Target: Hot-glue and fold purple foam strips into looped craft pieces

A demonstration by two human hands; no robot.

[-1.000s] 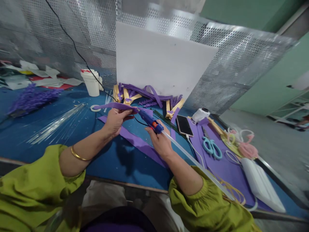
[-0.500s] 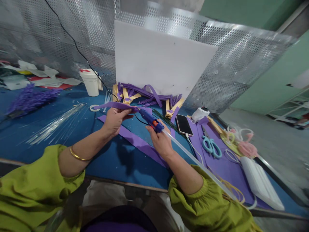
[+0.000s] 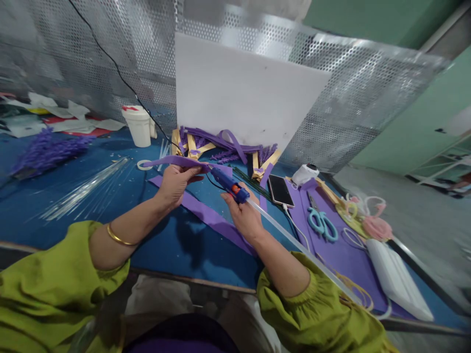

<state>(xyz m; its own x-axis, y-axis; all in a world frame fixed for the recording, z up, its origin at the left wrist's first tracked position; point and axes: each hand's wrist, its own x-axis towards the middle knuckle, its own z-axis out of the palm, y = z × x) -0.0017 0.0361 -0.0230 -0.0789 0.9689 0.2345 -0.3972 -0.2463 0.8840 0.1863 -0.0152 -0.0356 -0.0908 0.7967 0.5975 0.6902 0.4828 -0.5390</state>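
While the limp, light purple foam strip point(image 3: 172, 161) is pinched by the left hand point(image 3: 175, 182), the rigid glue gun point(image 3: 228, 183) is clasped mid-body by the right hand point(image 3: 246, 219)

glue gun point(image 3: 230, 185) grip hidden in right hand point(image 3: 245, 215); papers point(image 3: 55, 117) far left blurred

You will find no writing, brand, number or sign that can be read anywhere here. The white tub point(image 3: 139, 126) at the upper left of the frame bears a red patch near its rim, too blurred to tell as lettering. The phone point(image 3: 280, 190) right of centre lies with a dark, blank screen.
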